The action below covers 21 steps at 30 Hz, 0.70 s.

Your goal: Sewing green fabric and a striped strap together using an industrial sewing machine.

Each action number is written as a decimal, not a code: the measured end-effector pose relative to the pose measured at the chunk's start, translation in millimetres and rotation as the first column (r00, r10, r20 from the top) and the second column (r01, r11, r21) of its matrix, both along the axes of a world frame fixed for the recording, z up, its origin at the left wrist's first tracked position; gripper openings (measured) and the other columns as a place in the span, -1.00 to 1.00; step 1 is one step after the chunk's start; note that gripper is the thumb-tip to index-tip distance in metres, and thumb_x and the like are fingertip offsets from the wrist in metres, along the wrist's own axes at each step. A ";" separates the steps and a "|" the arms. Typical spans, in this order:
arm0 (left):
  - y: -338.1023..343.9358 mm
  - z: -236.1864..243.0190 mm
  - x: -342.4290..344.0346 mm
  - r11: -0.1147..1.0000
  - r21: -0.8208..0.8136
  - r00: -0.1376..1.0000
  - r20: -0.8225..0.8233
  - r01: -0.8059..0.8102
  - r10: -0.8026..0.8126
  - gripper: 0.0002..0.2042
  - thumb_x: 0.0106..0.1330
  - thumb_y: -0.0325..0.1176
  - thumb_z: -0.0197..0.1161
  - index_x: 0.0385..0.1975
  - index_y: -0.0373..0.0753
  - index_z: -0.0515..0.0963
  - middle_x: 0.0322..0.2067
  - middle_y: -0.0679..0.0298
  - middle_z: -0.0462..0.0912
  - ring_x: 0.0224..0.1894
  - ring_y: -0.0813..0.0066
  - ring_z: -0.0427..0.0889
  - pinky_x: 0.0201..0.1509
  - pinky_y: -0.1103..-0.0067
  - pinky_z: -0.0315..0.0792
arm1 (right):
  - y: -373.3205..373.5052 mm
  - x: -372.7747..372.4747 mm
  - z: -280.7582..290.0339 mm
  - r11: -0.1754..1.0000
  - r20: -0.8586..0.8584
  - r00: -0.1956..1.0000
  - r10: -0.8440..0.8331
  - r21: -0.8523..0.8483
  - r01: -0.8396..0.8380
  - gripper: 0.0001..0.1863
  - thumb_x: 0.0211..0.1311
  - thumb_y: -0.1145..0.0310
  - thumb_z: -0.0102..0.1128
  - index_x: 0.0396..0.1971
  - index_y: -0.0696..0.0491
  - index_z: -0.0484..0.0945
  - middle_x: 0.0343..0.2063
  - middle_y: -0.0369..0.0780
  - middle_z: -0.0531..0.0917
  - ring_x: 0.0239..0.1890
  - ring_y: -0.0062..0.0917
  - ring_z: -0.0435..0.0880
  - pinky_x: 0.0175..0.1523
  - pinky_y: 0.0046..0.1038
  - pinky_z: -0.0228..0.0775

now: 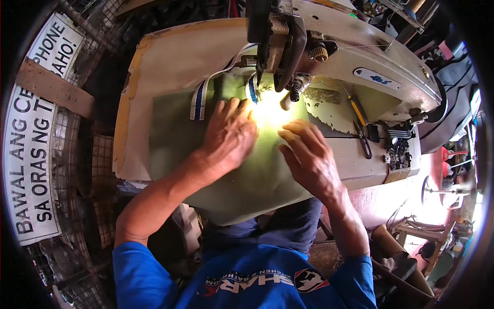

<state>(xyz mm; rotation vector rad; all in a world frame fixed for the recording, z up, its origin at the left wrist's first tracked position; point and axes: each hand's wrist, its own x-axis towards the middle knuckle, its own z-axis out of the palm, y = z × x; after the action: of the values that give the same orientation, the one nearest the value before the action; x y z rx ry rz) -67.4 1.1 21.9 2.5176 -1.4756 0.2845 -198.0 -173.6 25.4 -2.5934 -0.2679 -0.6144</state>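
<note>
A large piece of green sheet material [175, 139] lies over the bed of a sewing machine [360, 56] and drapes off its near edge. A blue-and-white striped strap [198, 103] loops across the sheet, its other end [251, 88] by the needle area under a bright lamp glow. My left hand [231, 134] rests on the sheet just left of the glow, fingers bent and slightly apart, their tips beside the strap end. To the right, my right hand [311, 154] lies on the material with fingers extended and thumb apart. Glare hides the stitching spot.
Right of the sheet lie a yellow-handled screwdriver [356, 109], dark-handled snips [363, 140] and several metal bobbins [397, 155]. A wire mesh wall with a white sign [32, 165] stands at left. A wooden stool [424, 234] is at lower right.
</note>
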 end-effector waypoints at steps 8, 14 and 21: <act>14.7 -14.4 28.2 0.953 -0.225 0.977 -0.014 0.203 -0.211 -0.65 0.18 -0.46 0.22 -0.01 -0.36 0.53 0.03 0.07 0.51 0.13 0.11 0.47 0.27 0.29 0.33 | -3.9 53.0 -19.6 0.995 -0.021 0.999 0.034 -0.093 -0.035 -0.69 0.16 0.38 0.26 -0.10 0.13 0.54 -0.21 -0.07 0.55 -0.10 -0.20 0.53 0.03 -0.21 0.37; 15.4 -13.9 40.7 0.917 -0.321 0.959 -0.075 0.236 -0.273 -0.69 0.13 -0.46 0.28 -0.11 -0.38 0.54 -0.09 0.09 0.53 0.05 0.14 0.50 0.21 0.30 0.38 | 5.5 48.5 -32.9 0.998 0.017 0.999 -0.042 -0.049 0.043 -0.66 0.19 0.34 0.25 -0.05 0.13 0.52 -0.15 -0.06 0.52 -0.06 -0.17 0.50 0.06 -0.21 0.33; 7.4 -9.0 69.9 0.912 -0.250 0.929 -0.100 0.324 -0.357 -0.75 0.11 -0.54 0.25 -0.18 -0.33 0.58 -0.17 0.17 0.57 -0.07 0.18 0.54 0.05 0.34 0.47 | 7.8 45.8 -33.8 0.996 -0.026 0.997 -0.067 -0.059 0.065 -0.64 0.22 0.32 0.25 0.00 0.11 0.52 -0.08 -0.06 0.51 -0.02 -0.17 0.48 0.09 -0.21 0.31</act>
<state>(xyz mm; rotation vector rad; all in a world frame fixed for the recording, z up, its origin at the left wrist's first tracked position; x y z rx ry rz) 2.5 8.4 12.9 2.0120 -1.6809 0.1964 -152.2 -165.8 -8.3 -2.6740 -0.1940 -0.6008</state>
